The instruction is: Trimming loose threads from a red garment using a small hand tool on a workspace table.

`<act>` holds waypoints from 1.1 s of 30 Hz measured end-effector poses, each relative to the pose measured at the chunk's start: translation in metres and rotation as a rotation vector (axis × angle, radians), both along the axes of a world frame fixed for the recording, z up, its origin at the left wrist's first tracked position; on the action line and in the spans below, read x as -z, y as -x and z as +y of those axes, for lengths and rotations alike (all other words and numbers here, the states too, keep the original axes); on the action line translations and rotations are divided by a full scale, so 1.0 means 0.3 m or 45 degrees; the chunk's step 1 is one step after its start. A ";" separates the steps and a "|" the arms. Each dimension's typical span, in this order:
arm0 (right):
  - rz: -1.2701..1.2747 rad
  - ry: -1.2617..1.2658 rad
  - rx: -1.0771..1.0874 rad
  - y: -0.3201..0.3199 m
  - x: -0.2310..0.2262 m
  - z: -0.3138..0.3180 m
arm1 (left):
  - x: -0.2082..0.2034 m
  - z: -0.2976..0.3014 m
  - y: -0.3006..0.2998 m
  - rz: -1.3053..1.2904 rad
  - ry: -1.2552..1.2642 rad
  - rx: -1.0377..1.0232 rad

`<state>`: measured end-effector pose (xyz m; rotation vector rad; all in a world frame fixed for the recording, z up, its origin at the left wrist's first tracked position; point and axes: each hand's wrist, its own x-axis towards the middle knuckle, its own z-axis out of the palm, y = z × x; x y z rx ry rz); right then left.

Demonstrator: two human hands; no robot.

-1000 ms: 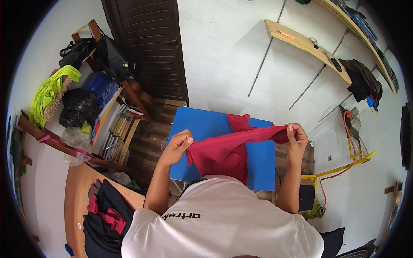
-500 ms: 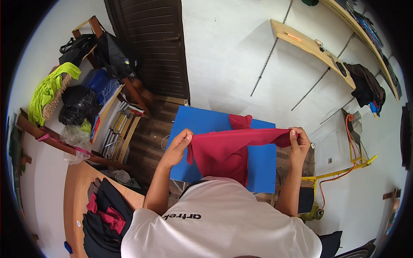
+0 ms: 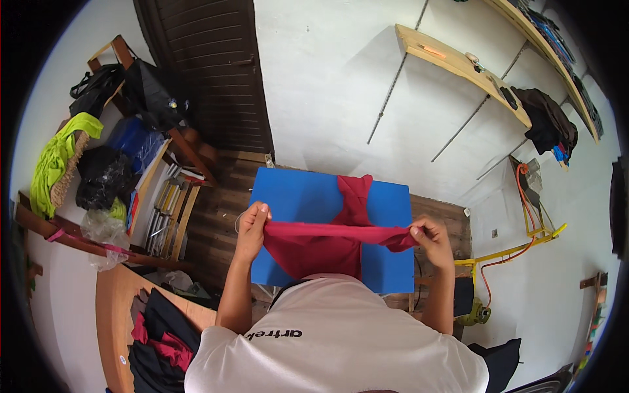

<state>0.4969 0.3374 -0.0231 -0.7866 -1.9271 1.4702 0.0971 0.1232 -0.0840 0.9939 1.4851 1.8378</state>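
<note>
A dark red garment [image 3: 313, 252] is stretched sideways between my two hands, its upper edge pulled nearly straight. My left hand [image 3: 253, 224] pinches one end of that edge. At the other end, the fingers of my right hand [image 3: 432, 237] are closed on the cloth. The lower part hangs toward my shirt, which covers some of it. Farther off, a piece of the same red cloth [image 3: 354, 196] lies on the blue table [image 3: 391, 268] beneath; how it joins the held part is partly hidden.
A wooden table [image 3: 111, 308] at the left carries black and red clothes [image 3: 160, 334]. Behind it stands a rack with bags [image 3: 154, 92] and a lime-green cloth [image 3: 56, 157]. Wooden shelves [image 3: 458, 69] hang on the far wall; a yellow metal frame [image 3: 517, 249] stands at the right.
Both hands have come lower and nearer to my body, keeping the cloth spread. Its top edge looks straighter and narrower, and more red cloth shows on the table beyond. The view has shifted slightly.
</note>
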 end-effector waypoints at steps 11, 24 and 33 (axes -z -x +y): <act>-0.966 -0.172 -0.662 0.065 0.143 0.287 | 0.047 -0.016 -0.043 0.139 0.561 0.738; -0.474 -1.753 0.662 0.530 -0.628 1.244 | 0.197 -0.038 -0.154 0.241 0.560 0.450; -1.176 -1.393 0.785 0.640 -0.656 1.268 | 0.189 -0.069 -0.143 -0.313 0.398 0.225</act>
